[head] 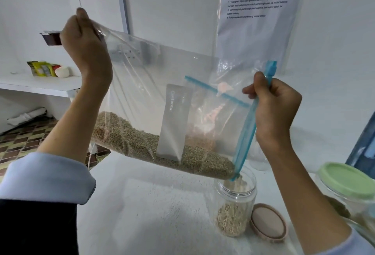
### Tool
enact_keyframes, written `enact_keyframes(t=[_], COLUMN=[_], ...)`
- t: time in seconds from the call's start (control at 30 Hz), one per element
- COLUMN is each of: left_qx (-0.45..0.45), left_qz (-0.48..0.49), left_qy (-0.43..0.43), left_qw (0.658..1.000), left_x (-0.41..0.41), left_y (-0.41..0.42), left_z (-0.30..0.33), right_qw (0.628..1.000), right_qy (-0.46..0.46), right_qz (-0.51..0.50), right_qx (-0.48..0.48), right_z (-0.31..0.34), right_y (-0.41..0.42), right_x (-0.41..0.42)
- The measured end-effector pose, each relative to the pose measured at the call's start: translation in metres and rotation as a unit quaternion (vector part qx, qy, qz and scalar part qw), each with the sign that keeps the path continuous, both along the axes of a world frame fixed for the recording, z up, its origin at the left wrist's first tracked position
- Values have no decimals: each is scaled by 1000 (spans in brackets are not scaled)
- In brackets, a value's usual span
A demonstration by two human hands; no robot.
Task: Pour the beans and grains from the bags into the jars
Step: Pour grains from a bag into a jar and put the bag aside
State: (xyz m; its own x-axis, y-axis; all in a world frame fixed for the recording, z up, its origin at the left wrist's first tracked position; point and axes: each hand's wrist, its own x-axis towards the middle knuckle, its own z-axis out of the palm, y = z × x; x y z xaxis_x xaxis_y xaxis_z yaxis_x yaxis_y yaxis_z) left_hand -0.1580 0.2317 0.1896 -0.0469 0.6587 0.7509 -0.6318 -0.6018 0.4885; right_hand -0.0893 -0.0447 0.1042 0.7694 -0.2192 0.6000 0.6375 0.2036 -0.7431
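Observation:
A large clear zip bag (154, 92) with a blue zipper strip is held tilted above the white table. Tan grains (142, 143) lie along its lower edge and run out of its low right corner into an open clear jar (235, 204), which is partly filled. My left hand (85, 50) pinches the bag's raised bottom corner, up high. My right hand (278, 112) grips the blue zipper end above the jar. Behind the bag, a second zip bag (211, 112) with pinkish contents shows through the plastic.
The jar's beige lid (267, 222) lies on the table (152, 204) right of the jar. A closed jar with a green lid (349, 181) stands at the far right. An instruction sheet (257, 11) hangs on the wall. Packets (42, 68) sit on a shelf at left.

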Motion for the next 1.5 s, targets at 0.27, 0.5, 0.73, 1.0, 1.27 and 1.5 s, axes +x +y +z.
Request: enact_keyframes(t=[0.27, 0.5, 0.73, 1.0, 1.27, 1.5], left_qx=[1, 8, 24, 20, 15, 10], left_qz=[-9, -17, -11, -6, -43, -34], left_qy=[-3, -12, -10, 8, -7, -15], left_qw=[1000, 1000, 1000, 1000, 999, 999], left_x=[0, -4, -7, -12, -11, -14], left_y=[0, 1, 3, 1, -8, -4], left_z=[-1, -2, -1, 0, -2, 8], right_qw=[1000, 1000, 1000, 999, 998, 998], right_qy=[-5, -7, -6, -16, -35, -46], right_qz=[-3, -18, -5, -24, -49, -35], right_qx=[-2, 10, -20, -27, 6, 21], right_z=[1, 2, 5, 1, -2, 3], right_y=[3, 6, 6, 5, 1, 3], right_x=[3, 10, 12, 9, 3, -1])
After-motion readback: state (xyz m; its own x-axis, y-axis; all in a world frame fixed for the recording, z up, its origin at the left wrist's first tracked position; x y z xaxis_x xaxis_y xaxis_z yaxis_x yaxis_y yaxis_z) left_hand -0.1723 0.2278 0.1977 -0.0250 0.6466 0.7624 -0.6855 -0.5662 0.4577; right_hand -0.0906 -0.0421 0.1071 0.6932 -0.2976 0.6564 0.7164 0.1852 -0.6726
